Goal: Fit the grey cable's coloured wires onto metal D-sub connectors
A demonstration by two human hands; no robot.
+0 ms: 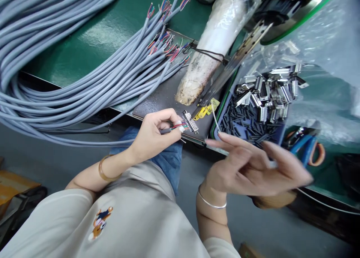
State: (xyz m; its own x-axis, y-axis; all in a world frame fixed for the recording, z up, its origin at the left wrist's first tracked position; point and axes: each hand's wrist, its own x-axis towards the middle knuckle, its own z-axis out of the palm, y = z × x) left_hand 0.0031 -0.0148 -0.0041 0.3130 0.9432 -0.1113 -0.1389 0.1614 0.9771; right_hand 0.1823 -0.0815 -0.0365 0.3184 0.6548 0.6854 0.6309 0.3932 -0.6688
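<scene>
Fingers on the left hand are curled in tight, pinching the end of one gray cable right where its coloured wires fan out. Those wire tips sit just beside a little metal connector that's lying on the front edge of a dark plate, close to the bench edge above the person's lap. The right hand is off to the right, lower down and apart from the cable, with its fingers mostly stretched out and overlapping. It's blurry, and there's a pale bit showing between them, so I honestly can't tell if it's gripping anything. A thin pale wire curves up near its fingertips. Behind that hand there's a tray full of short black tubes, a clear bag with a pile of metal connectors, and blue-handled pliers. A big bundle of gray cables sweeps across the green bench on the left, with stripped ends near a white wrapped roll.
</scene>
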